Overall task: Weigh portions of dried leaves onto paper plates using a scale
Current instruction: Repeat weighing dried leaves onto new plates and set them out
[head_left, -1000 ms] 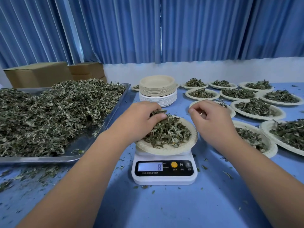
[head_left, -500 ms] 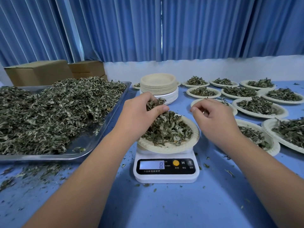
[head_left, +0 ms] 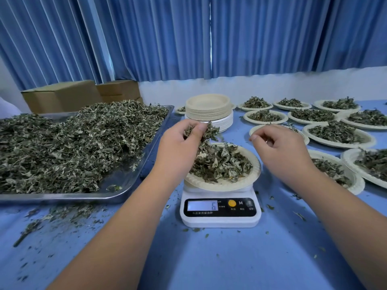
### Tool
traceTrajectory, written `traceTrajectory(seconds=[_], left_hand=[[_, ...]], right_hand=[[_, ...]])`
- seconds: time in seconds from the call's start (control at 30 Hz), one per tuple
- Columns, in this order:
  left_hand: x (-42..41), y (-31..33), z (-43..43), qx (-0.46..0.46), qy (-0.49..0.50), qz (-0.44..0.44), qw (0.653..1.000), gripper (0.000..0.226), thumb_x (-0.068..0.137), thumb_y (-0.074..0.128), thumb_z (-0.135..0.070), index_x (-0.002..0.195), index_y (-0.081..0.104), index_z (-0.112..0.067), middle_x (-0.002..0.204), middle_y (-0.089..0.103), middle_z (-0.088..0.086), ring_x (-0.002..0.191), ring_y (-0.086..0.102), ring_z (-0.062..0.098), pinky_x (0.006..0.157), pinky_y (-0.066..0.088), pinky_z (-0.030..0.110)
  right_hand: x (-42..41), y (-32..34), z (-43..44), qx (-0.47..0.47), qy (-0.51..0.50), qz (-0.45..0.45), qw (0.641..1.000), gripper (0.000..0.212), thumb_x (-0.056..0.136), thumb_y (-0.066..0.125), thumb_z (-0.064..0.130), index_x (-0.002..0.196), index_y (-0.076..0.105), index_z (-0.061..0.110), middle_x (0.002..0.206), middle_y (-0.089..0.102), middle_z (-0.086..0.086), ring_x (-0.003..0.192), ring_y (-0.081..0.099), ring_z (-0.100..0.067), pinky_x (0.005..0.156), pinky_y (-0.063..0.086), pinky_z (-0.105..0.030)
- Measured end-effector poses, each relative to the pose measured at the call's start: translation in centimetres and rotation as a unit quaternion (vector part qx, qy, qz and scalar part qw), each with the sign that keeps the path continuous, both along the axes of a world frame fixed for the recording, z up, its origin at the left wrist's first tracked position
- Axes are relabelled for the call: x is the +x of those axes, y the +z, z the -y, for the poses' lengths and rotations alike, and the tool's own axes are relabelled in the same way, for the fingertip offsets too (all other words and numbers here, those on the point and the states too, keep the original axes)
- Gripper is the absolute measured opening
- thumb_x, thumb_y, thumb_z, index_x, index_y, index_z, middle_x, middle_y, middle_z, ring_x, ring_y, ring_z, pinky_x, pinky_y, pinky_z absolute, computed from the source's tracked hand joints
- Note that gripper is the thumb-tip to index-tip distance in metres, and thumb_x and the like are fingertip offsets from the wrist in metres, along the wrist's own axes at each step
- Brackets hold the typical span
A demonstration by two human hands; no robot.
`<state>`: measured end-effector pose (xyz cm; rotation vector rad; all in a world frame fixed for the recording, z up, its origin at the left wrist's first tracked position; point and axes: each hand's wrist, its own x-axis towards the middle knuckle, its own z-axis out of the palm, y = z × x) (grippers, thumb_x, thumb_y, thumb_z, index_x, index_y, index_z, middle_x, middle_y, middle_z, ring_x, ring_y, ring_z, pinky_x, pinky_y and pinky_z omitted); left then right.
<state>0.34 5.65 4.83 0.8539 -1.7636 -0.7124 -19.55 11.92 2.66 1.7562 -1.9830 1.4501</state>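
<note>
A white digital scale (head_left: 219, 214) stands at the table's centre, its display reading 6. On it rests a paper plate (head_left: 249, 178) heaped with dried leaves (head_left: 222, 164). My left hand (head_left: 180, 147) is raised over the plate's left rim and pinches a clump of leaves (head_left: 207, 131) between thumb and fingers. To the right of the plate my right hand (head_left: 280, 149) hovers with its fingers loosely curled and nothing seen in it. A large metal tray (head_left: 125, 185) of loose dried leaves (head_left: 69, 147) lies at the left.
A stack of bare paper plates (head_left: 209, 111) stands behind the scale. Several filled plates (head_left: 339, 132) cover the right side of the blue table. Two cardboard boxes (head_left: 62, 95) sit behind the tray. Leaf crumbs (head_left: 62, 214) litter the cloth in front of the tray.
My left hand has lifted up and away from the plate with a clump of leaves. The scale reading has dropped from 8 to 6. My right hand has barely moved.
</note>
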Motion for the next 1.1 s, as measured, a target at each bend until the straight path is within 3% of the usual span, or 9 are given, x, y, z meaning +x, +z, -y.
traceTrajectory(seconds=[0.13, 0.23, 0.37, 0.6, 0.73, 0.87, 1.1], left_hand=[[0.6, 0.7, 0.1, 0.043, 0.004, -0.104, 0.994, 0.017, 0.097, 0.056, -0.034, 0.084, 0.066, -0.029, 0.053, 0.053, -0.014, 0.044, 0.045, 0.002, 0.05, 0.042, 0.019], [2.3, 1.3, 1.0, 0.017, 0.052, -0.118, 0.992, 0.019, 0.097, 0.055, -0.035, 0.082, 0.065, -0.03, 0.057, 0.058, -0.015, 0.042, 0.047, -0.001, 0.042, 0.038, 0.013], [5.8, 1.2, 3.4, -0.019, 0.148, -0.064, 0.987, 0.023, 0.097, 0.054, -0.038, 0.076, 0.061, -0.033, 0.051, 0.051, -0.018, 0.047, 0.042, 0.002, 0.048, 0.034, 0.023], [10.1, -0.2, 6.8, 0.011, 0.321, 0.1, 0.942, 0.024, 0.101, 0.046, -0.038, 0.092, 0.055, -0.018, 0.066, 0.052, -0.003, 0.055, 0.046, 0.013, 0.049, 0.029, 0.03], [10.5, -1.0, 7.3, 0.07, 0.327, 0.173, 0.927, 0.024, 0.098, 0.049, -0.038, 0.103, 0.056, -0.016, 0.07, 0.054, -0.001, 0.058, 0.049, 0.013, 0.048, 0.03, 0.027], [10.4, -1.0, 7.1, 0.115, 0.312, 0.214, 0.918, 0.027, 0.094, 0.054, -0.04, 0.112, 0.054, -0.021, 0.082, 0.06, 0.003, 0.076, 0.06, 0.026, 0.069, 0.052, 0.036], [9.7, -0.7, 6.1, 0.096, 0.307, 0.236, 0.917, 0.021, 0.092, 0.053, -0.031, 0.109, 0.059, -0.022, 0.084, 0.062, 0.002, 0.08, 0.059, 0.025, 0.071, 0.049, 0.036]], right_hand=[[-0.1, 0.0, 0.0, 0.0, -0.003, 0.002, 1.0, 0.015, 0.091, 0.058, 0.017, 0.079, 0.067, 0.017, 0.072, 0.056, 0.012, 0.07, 0.051, -0.004, 0.064, 0.031, -0.024], [-0.1, -0.1, 0.0, -0.004, -0.002, 0.003, 1.0, 0.016, 0.091, 0.058, 0.017, 0.078, 0.066, 0.018, 0.07, 0.055, 0.013, 0.067, 0.05, -0.004, 0.063, 0.032, -0.025], [0.1, 0.0, 0.0, -0.003, 0.001, -0.001, 1.0, 0.016, 0.091, 0.058, 0.016, 0.078, 0.066, 0.019, 0.069, 0.054, 0.014, 0.065, 0.048, -0.003, 0.062, 0.033, -0.016], [0.2, 0.0, -0.1, 0.0, 0.008, -0.012, 1.0, 0.014, 0.091, 0.058, 0.016, 0.08, 0.066, 0.018, 0.071, 0.055, 0.014, 0.065, 0.05, -0.005, 0.064, 0.033, -0.026], [0.2, 0.0, -0.1, 0.003, 0.006, -0.016, 1.0, 0.014, 0.091, 0.058, 0.016, 0.08, 0.066, 0.018, 0.07, 0.054, 0.015, 0.064, 0.049, -0.004, 0.064, 0.033, -0.026], [0.2, 0.0, -0.1, 0.004, 0.005, -0.018, 1.0, 0.015, 0.091, 0.058, 0.015, 0.078, 0.065, 0.019, 0.066, 0.052, 0.016, 0.063, 0.047, -0.003, 0.061, 0.032, -0.018], [0.3, 0.0, -0.1, 0.005, -0.001, -0.012, 1.0, 0.015, 0.091, 0.058, 0.016, 0.078, 0.065, 0.02, 0.068, 0.054, 0.016, 0.066, 0.049, -0.002, 0.062, 0.032, -0.014]])
